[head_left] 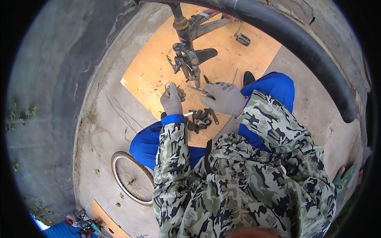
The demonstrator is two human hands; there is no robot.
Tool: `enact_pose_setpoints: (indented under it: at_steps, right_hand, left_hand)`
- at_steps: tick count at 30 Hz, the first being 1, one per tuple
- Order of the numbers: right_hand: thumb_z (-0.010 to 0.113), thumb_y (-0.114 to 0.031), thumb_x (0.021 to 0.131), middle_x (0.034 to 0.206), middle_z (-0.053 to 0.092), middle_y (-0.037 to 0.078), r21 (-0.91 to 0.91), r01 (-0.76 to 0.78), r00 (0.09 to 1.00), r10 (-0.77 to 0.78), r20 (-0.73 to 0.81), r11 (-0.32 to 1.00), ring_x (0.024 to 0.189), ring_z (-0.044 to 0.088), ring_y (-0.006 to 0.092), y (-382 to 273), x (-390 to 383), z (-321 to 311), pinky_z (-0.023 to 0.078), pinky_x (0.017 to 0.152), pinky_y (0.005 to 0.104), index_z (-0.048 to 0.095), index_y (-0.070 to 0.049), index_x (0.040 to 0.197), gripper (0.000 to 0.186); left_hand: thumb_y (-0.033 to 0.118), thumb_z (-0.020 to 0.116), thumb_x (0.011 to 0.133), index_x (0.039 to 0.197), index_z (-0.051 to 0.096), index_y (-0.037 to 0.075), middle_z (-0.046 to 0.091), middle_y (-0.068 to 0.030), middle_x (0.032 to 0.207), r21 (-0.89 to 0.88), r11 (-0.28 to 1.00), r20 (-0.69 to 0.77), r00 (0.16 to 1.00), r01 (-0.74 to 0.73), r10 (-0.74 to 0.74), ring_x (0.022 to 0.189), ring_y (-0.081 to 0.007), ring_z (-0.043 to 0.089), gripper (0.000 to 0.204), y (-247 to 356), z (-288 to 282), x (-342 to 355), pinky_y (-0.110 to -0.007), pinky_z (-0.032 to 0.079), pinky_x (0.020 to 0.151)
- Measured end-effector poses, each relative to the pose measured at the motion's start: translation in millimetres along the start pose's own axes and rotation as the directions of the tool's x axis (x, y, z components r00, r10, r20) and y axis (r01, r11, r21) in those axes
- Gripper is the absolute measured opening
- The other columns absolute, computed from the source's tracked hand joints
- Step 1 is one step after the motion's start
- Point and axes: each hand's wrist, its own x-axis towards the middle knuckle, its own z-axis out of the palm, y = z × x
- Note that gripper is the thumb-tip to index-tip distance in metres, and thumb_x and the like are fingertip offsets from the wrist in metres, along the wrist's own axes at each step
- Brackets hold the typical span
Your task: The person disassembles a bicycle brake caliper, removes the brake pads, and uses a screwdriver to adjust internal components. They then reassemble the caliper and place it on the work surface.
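My gloved left hand (172, 97) is closed on a small metal part at its fingertips, just below the lower end of the bicycle frame (184, 47). My gloved right hand (222, 99) grips a thin metal tool (198, 89) with a dark handle, its tip pointing left toward my other hand. The frame's brake and fork parts (186, 63) hang just above both hands. Below them, several dark loose parts and tools (202, 121) lie on the wooden board (147, 67).
A black curved tube (301, 47) arches across the upper right, near a pedal (243, 39). A wheel (131, 179) lies on the concrete at lower left. A dark wall (51, 103) runs along the left. Another board (101, 214) and some clutter sit at bottom left.
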Motion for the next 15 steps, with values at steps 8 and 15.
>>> enact_pose_setpoints:
  at_steps: [8, 15]
  right_hand:
    - [0.062, -0.043, 0.096, 0.079, 0.071, 0.015, 0.145, -0.047, 0.987, 0.068, -0.145, 0.988, 0.075, 0.071, 0.0318, -14, 14, 5, 0.053, 0.068, 0.0416, 0.07, -0.005, 0.105, 0.04]
    - [0.061, -0.045, 0.097, 0.072, 0.068, 0.014, 0.188, 0.028, 0.978, 0.012, -0.209, 0.982, 0.071, 0.07, 0.0316, -20, -4, 8, 0.053, 0.068, 0.0428, 0.069, -0.006, 0.103, 0.041]
  left_hand:
    - [0.056, 0.042, 0.108, 0.068, 0.065, -0.005, 0.07, -0.0188, 0.075, 0.094, 0.912, 0.251, 0.896, -0.4, 0.367, 0.065, -0.024, 0.067, 0.076, 111, -88, 9, -0.034, 0.055, 0.062]
    - [0.049, 0.037, 0.11, 0.09, 0.068, -0.003, 0.072, -0.0213, 0.091, -0.1, 0.955, -0.179, 0.949, -0.278, 0.258, 0.078, -0.032, 0.072, 0.064, 75, -193, 3, -0.04, 0.06, 0.072]
